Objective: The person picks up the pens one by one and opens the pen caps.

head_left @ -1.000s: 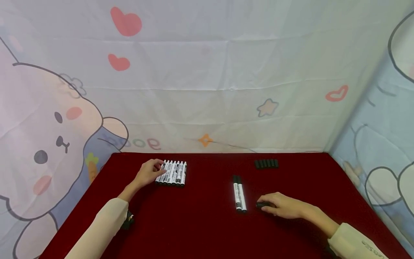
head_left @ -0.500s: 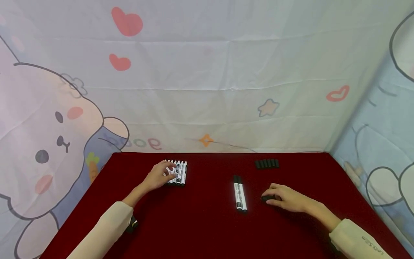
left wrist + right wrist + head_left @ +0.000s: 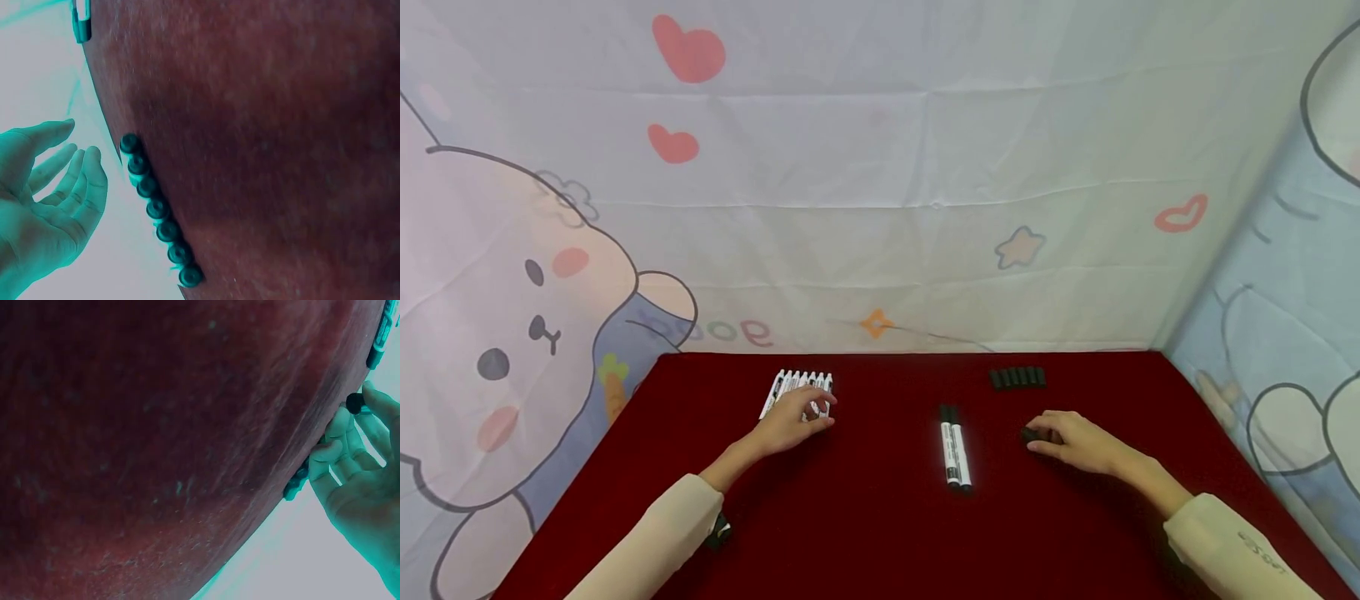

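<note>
My left hand (image 3: pixel 790 421) hovers at the near end of a row of several white uncapped markers (image 3: pixel 781 385), hiding part of it. Its fingers are loosely bent with nothing between them; in the left wrist view the hand (image 3: pixel 53 209) is apart from the markers' dark ends (image 3: pixel 157 209). On the right side, my right hand (image 3: pixel 1078 442) pinches a small black marker cap (image 3: pixel 1029 434) between thumb and fingers. The right wrist view shows this cap (image 3: pixel 355 403) at the thumb tip. Left of that hand lie two capped white markers (image 3: pixel 955 454) side by side.
A row of several black caps (image 3: pixel 1018 377) lies near the back edge of the dark red tabletop (image 3: pixel 865 517), beyond the right hand. A pale cartoon-print curtain (image 3: pixel 850 250) hangs behind the table and along its sides.
My left hand has slid rightward across the marker row and a little nearer, uncovering the leftmost markers. The right hand, holding the cap, has moved right and farther away from the two capped markers.
</note>
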The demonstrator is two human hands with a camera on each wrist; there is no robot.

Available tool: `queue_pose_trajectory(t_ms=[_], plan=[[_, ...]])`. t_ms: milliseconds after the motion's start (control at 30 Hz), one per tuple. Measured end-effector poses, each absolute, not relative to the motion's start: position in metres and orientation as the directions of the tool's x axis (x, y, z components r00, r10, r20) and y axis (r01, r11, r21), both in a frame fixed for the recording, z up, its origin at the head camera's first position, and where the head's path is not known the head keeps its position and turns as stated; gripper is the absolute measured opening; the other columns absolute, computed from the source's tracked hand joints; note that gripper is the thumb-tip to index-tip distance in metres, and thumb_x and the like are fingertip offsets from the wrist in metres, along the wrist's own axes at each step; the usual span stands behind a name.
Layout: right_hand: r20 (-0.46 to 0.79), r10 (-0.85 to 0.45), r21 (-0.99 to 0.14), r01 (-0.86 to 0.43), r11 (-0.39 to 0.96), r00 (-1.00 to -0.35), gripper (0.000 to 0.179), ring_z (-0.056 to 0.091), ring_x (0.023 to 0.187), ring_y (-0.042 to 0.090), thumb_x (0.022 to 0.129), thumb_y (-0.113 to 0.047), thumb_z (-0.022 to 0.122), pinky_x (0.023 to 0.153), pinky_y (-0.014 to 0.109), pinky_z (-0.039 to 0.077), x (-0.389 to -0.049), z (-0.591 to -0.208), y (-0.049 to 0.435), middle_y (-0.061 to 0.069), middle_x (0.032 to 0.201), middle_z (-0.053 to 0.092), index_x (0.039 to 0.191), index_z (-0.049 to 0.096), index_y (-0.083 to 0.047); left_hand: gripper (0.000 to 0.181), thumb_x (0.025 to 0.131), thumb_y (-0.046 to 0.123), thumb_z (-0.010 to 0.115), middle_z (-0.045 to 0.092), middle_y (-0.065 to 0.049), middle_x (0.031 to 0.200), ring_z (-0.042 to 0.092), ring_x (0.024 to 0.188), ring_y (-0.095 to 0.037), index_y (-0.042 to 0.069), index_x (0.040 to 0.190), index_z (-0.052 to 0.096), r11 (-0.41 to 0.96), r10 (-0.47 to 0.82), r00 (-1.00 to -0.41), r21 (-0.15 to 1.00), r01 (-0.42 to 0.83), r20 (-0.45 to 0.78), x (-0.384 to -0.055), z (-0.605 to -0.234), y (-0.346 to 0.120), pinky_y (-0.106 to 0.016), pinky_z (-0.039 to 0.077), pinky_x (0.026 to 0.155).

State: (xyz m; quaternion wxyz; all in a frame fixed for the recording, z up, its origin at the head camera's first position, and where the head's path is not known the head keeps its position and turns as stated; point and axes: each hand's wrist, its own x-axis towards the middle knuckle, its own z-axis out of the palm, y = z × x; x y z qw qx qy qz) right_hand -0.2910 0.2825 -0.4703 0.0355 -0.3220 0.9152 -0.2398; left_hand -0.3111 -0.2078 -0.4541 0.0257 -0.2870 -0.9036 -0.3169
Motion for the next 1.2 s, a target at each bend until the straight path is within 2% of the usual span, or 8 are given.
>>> queue_pose_trajectory(t_ms=[233, 433, 567, 700, 867, 1100, 1200], plan=[[0.096, -0.514, -0.489, -0.49, 0.722, -0.852, 0.038, 0.057, 0.078, -0.001, 0.099, -0.026, 0.068, 0.069, 0.024, 0.053, -0.303, -0.471, 0.293, 0.003, 0.098, 0.071, 0.121, 0.068, 0.005, 0.026, 0.095, 0.009, 0.072, 0.068, -0.014, 0.098, 0.06, 0.074, -0.014, -0.004, 0.117, 0.067, 0.609, 0.557, -0.801, 0.547, 0.574, 0.221, -0.305, -0.456, -0.196, -0.021, 0.046, 0.065], [0.182, -0.393, -0.54, -0.426, 0.726, -0.901, 0.038, 0.057, 0.064, 0.002, 0.1, -0.021, 0.067, 0.06, 0.023, 0.051, -0.318, -0.473, 0.3, 0.008, 0.092, 0.071, 0.124, 0.063, 0.009, 0.027, 0.096, 0.011, 0.07, 0.069, -0.011, 0.098, 0.064, 0.076, -0.015, -0.003, 0.12, 0.067, 0.593, 0.584, -0.786, 0.555, 0.583, 0.201, -0.301, -0.458, -0.188, -0.022, 0.05, 0.07], [0.206, -0.287, -0.577, -0.353, 0.736, -0.936, 0.046, 0.061, 0.063, 0.008, 0.102, -0.02, 0.064, 0.058, 0.024, 0.052, -0.331, -0.474, 0.304, 0.018, 0.095, 0.072, 0.131, 0.056, 0.015, 0.027, 0.097, 0.011, 0.069, 0.07, -0.011, 0.099, 0.063, 0.074, -0.011, -0.002, 0.121, 0.067, 0.586, 0.599, -0.779, 0.562, 0.583, 0.184, -0.298, -0.459, -0.18, -0.021, 0.05, 0.069], [0.202, -0.212, -0.595, -0.292, 0.749, -0.956, 0.052, 0.064, 0.062, 0.014, 0.104, -0.02, 0.061, 0.061, 0.031, 0.055, -0.344, -0.473, 0.306, 0.029, 0.101, 0.072, 0.135, 0.05, 0.02, 0.027, 0.097, 0.011, 0.069, 0.07, -0.012, 0.099, 0.062, 0.073, -0.011, -0.003, 0.121, 0.067, 0.576, 0.617, -0.767, 0.563, 0.592, 0.176, -0.295, -0.461, -0.172, -0.02, 0.049, 0.067], [0.157, -0.169, -0.601, -0.23, 0.766, -0.973, 0.053, 0.067, 0.063, 0.019, 0.105, -0.02, 0.058, 0.07, 0.044, 0.06, -0.359, -0.47, 0.306, 0.038, 0.11, 0.068, 0.134, 0.048, 0.024, 0.027, 0.097, 0.011, 0.07, 0.07, -0.011, 0.099, 0.062, 0.073, -0.011, -0.001, 0.12, 0.067, 0.579, 0.623, -0.762, 0.551, 0.601, 0.177, -0.293, -0.463, -0.166, -0.02, 0.049, 0.068], [0.084, -0.131, -0.595, -0.155, 0.788, -0.988, 0.055, 0.071, 0.069, 0.026, 0.106, -0.021, 0.056, 0.071, 0.045, 0.061, -0.369, -0.469, 0.306, 0.041, 0.116, 0.064, 0.133, 0.046, 0.026, 0.027, 0.097, 0.011, 0.069, 0.07, -0.011, 0.099, 0.065, 0.077, -0.014, -0.001, 0.121, 0.067, 0.552, 0.649, -0.742, 0.568, 0.61, 0.166, -0.295, -0.467, -0.154, -0.02, 0.052, 0.071], [0.068, -0.121, -0.585, -0.137, 0.799, -0.99, 0.053, 0.07, 0.068, 0.024, 0.106, -0.02, 0.055, 0.071, 0.044, 0.06, -0.368, -0.471, 0.308, 0.041, 0.116, 0.065, 0.132, 0.047, 0.026, 0.027, 0.097, 0.011, 0.069, 0.071, -0.012, 0.1, 0.065, 0.079, -0.013, -0.001, 0.121, 0.067, 0.54, 0.668, -0.726, 0.564, 0.624, 0.164, -0.294, -0.47, -0.149, -0.02, 0.052, 0.072]])
